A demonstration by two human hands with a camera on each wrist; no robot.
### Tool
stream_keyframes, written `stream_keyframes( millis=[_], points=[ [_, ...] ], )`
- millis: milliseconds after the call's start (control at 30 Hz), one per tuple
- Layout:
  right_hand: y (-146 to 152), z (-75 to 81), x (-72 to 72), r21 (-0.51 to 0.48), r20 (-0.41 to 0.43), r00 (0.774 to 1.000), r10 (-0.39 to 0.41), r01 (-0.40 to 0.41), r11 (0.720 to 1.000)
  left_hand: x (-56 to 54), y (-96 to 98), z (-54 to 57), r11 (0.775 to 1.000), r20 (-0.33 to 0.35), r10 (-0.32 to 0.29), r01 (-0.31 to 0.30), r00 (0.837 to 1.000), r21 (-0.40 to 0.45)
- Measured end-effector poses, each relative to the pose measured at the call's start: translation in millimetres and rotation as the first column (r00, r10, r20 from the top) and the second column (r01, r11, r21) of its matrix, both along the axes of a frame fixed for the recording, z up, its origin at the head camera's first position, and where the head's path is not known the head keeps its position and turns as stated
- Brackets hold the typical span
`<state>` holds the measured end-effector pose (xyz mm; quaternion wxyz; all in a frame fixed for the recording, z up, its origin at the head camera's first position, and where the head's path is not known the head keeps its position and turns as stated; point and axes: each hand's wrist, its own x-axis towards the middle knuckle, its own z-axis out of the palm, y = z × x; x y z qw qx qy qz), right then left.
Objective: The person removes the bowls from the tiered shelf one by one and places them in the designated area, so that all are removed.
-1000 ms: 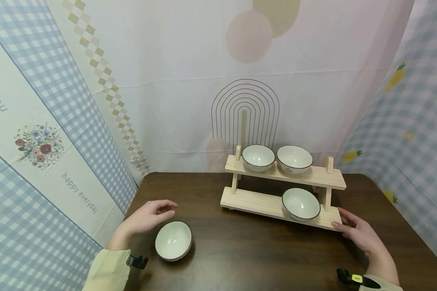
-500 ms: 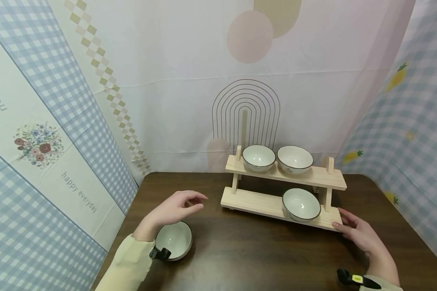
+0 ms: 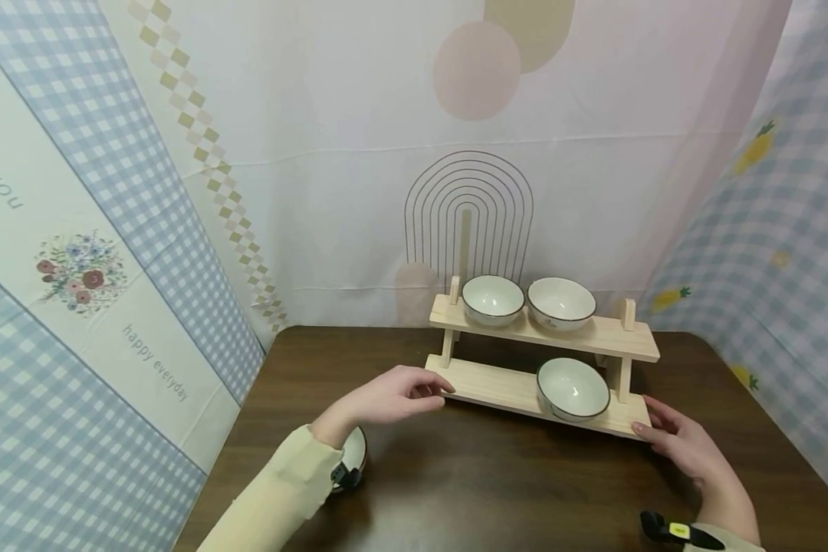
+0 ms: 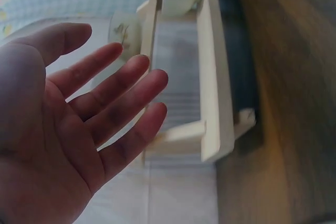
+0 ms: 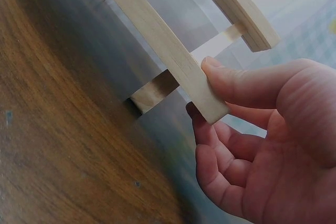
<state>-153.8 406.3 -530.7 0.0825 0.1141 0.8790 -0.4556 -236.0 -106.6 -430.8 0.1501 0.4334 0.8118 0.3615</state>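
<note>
A two-tier wooden rack (image 3: 490,383) stands toward the back right of the table. Two white bowls with dark rims, a left one (image 3: 493,299) and a right one (image 3: 561,303), sit on its upper shelf; a third bowl (image 3: 573,389) is on the lower shelf's right part. My right hand (image 5: 273,140) pinches the right end of the lower shelf between thumb and fingers. Close to that shelf's left end is my left hand (image 3: 400,395), its fingers loosely spread and holding nothing in the left wrist view. Under my left wrist, another bowl (image 3: 355,452) is partly hidden.
The dark brown wooden table (image 3: 469,491) carries everything. Behind it hangs a pale printed cloth (image 3: 345,230); blue checked cloths line the left (image 3: 200,307) and right (image 3: 717,253) sides.
My left hand has moved right, from above the bowl at the left to the rack's left end, and its forearm now covers part of that bowl. My right hand keeps its grip on the rack.
</note>
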Motion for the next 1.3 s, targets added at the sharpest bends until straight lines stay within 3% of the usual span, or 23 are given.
stream_keyframes(
  millis=[267,400,533,767,1100,1300],
  points=[
    [1,-0.7,-0.1,-0.007,-0.003,1.000,0.006,-0.006,1.000,0.3,34.0,-6.4,0.999,0.049,-0.005,0.003,0.999,0.041],
    [0,-0.5,0.2,-0.001,-0.003,1.000,0.004,-0.004,1.000,0.5,50.3,-12.4,0.996,0.108,0.000,-0.009,0.994,0.085],
    [-1,-0.4,-0.3,-0.001,0.005,1.000,0.006,-0.006,1.000,1.1,65.7,-18.8,0.991,0.170,0.048,-0.068,0.984,0.113],
    [-1,-0.5,-0.4,-0.005,0.006,1.000,0.005,-0.005,1.000,4.1,87.4,-24.5,0.972,0.260,0.154,-0.194,0.953,0.134],
    [6,0.3,-13.3,-0.011,0.010,1.000,0.026,-0.026,1.000,-5.5,120.2,-31.3,0.954,0.301,0.199,-0.254,0.933,0.158],
    [11,2.0,-22.4,-0.014,0.018,0.999,0.032,-0.032,0.999,-14.4,139.5,-36.7,0.931,0.315,0.246,-0.314,0.916,0.184]
  ],
)
